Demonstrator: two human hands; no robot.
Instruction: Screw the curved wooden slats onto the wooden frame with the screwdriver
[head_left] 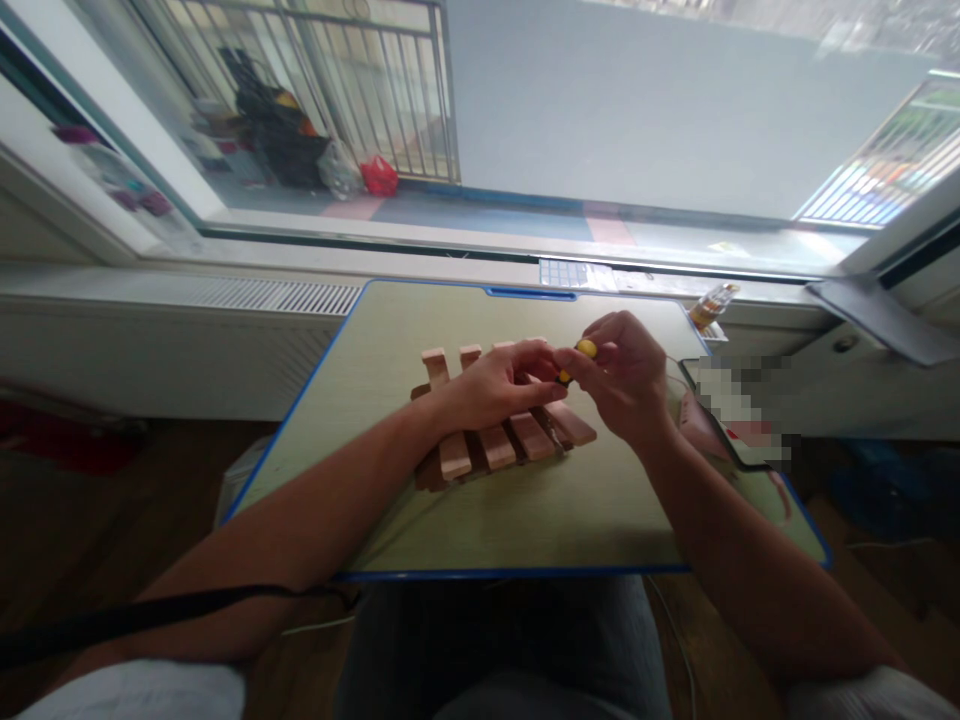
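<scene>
A wooden slatted piece [491, 443], made of several light wood bars on darker cross bars, lies in the middle of a green table [525, 520]. My left hand [499, 385] rests over its far end, fingers stretched toward the right hand. My right hand [619, 375] is curled around a small yellow-and-black object [581, 355], pinched at its fingertips just above the wood. The fingertips of both hands meet at that object. I cannot make out what it is.
The table has a blue rim [517, 574] and stands against a windowsill [420, 255]. A small bottle [712, 305] stands at the far right corner. A dark tablet-like thing [739, 415] lies on the right side. My lap is under the near edge.
</scene>
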